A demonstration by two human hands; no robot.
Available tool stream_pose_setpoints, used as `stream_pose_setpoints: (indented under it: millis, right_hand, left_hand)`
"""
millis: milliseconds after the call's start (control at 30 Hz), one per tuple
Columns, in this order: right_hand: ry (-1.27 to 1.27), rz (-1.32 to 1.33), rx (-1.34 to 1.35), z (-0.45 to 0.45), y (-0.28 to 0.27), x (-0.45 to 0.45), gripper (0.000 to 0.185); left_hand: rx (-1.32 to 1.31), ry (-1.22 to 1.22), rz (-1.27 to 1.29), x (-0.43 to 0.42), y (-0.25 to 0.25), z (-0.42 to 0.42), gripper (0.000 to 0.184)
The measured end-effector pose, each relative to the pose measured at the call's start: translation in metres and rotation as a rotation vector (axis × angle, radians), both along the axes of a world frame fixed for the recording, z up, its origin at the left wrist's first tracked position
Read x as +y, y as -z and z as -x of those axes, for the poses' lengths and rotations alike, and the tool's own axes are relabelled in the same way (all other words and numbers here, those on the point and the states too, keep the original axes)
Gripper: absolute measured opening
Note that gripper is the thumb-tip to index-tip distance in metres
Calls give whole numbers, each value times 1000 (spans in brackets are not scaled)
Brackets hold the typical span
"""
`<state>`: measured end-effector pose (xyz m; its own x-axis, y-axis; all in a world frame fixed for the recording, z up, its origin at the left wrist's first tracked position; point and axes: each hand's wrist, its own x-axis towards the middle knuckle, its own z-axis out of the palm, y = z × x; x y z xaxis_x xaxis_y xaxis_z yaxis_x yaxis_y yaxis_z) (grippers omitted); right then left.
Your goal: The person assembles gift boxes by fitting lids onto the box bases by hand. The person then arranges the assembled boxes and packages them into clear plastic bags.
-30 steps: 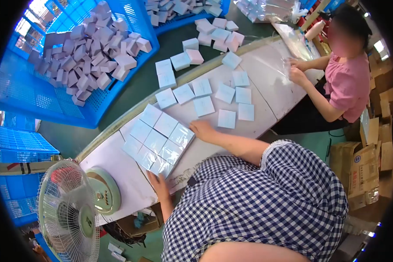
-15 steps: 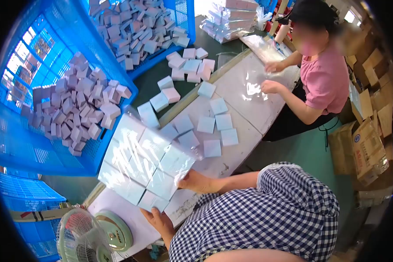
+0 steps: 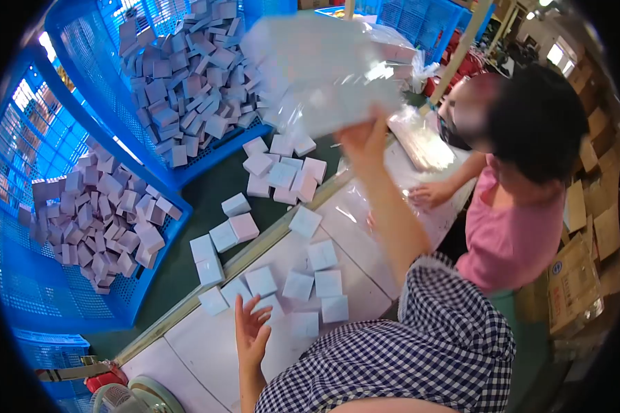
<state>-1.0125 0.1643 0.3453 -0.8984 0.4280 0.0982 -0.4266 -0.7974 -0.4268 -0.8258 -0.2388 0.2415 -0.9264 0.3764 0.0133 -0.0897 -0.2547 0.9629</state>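
Observation:
My right hand (image 3: 364,141) is raised at arm's length, gripping the near edge of a clear-wrapped pack of small boxes (image 3: 317,76). The pack is blurred by motion and hangs above the far side of the table, partly hiding the wrapped packs behind it. Low over the near part of the table, my left hand (image 3: 251,334) is empty with its fingers spread. Just beyond it lie loose pale-blue boxes (image 3: 260,281), and more pale boxes (image 3: 298,285) are scattered to its right.
Two blue crates (image 3: 169,227) on the left hold heaps of small boxes (image 3: 110,213). Wrapped packs (image 3: 396,51) are stacked at the back. A co-worker in a pink top (image 3: 510,241) leans at the right, one hand (image 3: 430,194) on the table. A fan (image 3: 114,398) stands bottom left.
The wrapped pack has moved from near my body up and away to the far side, in my right hand. My left hand has let go of it. The co-worker has leaned closer.

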Motion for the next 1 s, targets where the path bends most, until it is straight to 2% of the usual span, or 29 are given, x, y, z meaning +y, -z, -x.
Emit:
stream_pose_setpoints:
  millis: [133, 167, 200, 267, 300, 333, 367, 400, 433, 467, 567, 633, 700, 733, 833, 867, 900, 933, 1000]
  right_hand:
    - [-22, -310, 220, 112, -53, 193, 46]
    - [6, -401, 245, 133, -72, 240, 47]
    - [87, -409, 212, 149, -82, 265, 45]
    - [249, -428, 130, 182, -100, 316, 43]
    - [145, -633, 0, 167, -59, 285, 38]
    - [-166, -1255, -67, 106, 30, 187, 36]
    - [-580, -1852, 353, 31, 113, 85, 39]
    - [-845, -2014, 788, -12, 166, 38, 45]
    - [-913, -2014, 1091, -40, 207, 3, 54]
    - [-858, -1931, 1052, -36, 214, -6, 44]
    - [-718, -1955, 1012, -35, 228, 0, 42]
    - [-830, -2025, 746, -34, 232, 26, 62]
    - [-835, -1768, 444, -33, 188, 61, 68]
    - [-662, -1758, 252, -15, 158, 92, 68]
    - [513, -2318, -431, 114, 77, 266, 71]
    - [642, -2445, -554, 142, 76, 307, 72]
    - [733, -2502, -526, 153, 89, 319, 88]
    - [737, -2500, -519, 156, 96, 322, 88]
    - [587, -2385, -667, 158, 104, 322, 102]
  left_hand:
    - [-375, -201, 295, -25, 31, -37, 83]
    - [-411, -264, 342, -28, 24, -47, 71]
    - [-448, -325, 391, -30, 16, -56, 61]
    - [-546, -422, 394, -48, 30, -75, 61]
    - [-570, -454, 412, -51, 30, -75, 60]
    - [-597, -486, 429, -50, 26, -73, 59]
    - [-599, -492, 453, -43, 16, -63, 58]
    - [-618, -509, 453, -35, 6, -51, 58]
    - [-623, -505, 463, -30, 2, -40, 58]
    - [-628, -495, 472, -26, 0, -30, 57]
    - [-604, -447, 507, -24, 6, -8, 56]
    - [-609, -419, 511, -22, 4, 4, 56]
    - [-603, -398, 513, -25, 2, 13, 55]
    - [-606, -395, 517, -26, 4, 14, 55]
    - [-600, -384, 530, -35, 6, 13, 55]
    - [-595, -371, 540, -39, 7, 14, 55]
    - [-592, -374, 534, -44, 11, 11, 55]
    - [-578, -385, 542, -54, 15, 4, 55]
    - [-552, -399, 557, -66, 16, -4, 55]
